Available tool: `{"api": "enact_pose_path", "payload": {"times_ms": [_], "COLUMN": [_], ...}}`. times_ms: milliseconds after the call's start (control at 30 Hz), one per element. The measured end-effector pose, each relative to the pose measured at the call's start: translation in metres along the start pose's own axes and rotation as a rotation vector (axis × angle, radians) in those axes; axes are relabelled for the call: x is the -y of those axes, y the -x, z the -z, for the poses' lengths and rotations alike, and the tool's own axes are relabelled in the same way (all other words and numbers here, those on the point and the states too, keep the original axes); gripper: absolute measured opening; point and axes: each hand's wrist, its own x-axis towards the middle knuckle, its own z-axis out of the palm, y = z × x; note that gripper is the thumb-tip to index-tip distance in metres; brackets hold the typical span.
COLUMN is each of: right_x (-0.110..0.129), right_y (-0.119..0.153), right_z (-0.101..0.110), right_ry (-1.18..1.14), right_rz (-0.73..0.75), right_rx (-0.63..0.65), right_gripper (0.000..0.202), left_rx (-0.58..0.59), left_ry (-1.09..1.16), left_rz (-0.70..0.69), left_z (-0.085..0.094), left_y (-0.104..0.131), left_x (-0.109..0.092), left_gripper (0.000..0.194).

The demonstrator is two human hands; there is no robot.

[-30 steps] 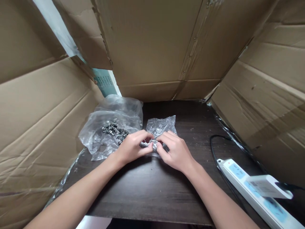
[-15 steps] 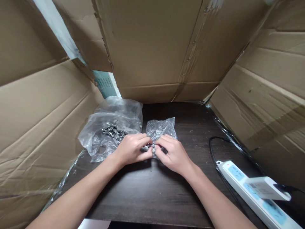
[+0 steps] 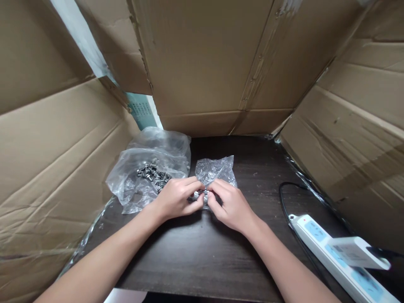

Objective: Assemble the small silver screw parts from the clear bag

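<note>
Over the dark table, my left hand [image 3: 180, 195] and my right hand [image 3: 231, 203] meet with thumbs and fingertips pinched together. Between them is a small metal bolt [image 3: 205, 192], mostly covered by the fingers; both hands grip it, one from each side. Whether a separate nut or washer sits on it is too small to make out. Beneath and behind the fingertips lies a small clear plastic bag [image 3: 215, 168]. To the left of my left hand, a heap of metal bolts [image 3: 153, 174] rests on a larger clear plastic bag [image 3: 121, 185].
A white power strip [image 3: 315, 235] with a white plug-in adapter [image 3: 355, 252] lies at the right, its black cable [image 3: 280, 195] curving behind it. Cardboard walls [image 3: 202, 63] enclose the dark table [image 3: 189, 256] at the back and both sides.
The whole view has shifted slightly, so things appear a little further right. Both hands keep their pinch on the bolt, with only small finger movement.
</note>
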Motion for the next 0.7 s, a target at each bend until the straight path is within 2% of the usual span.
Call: {"api": "enact_pose_path", "payload": {"times_ms": [200, 700], "right_x": [-0.0008, -0.0029], "right_y": [0.0012, 0.0005], "right_z": [-0.0004, 0.0000], "right_ry": [0.025, -0.051], "right_rz": [-0.007, -0.068], "right_rx": [0.006, -0.122], "right_gripper": [0.015, 0.021], "left_rx": [-0.009, 0.013], "left_ry": [-0.001, 0.097], "left_rz": [-0.002, 0.043], "left_z": [0.0016, 0.0028], "left_y": [-0.0021, -0.0021], "left_x": [0.0011, -0.0024], "left_gripper": [0.013, 0.014]}}
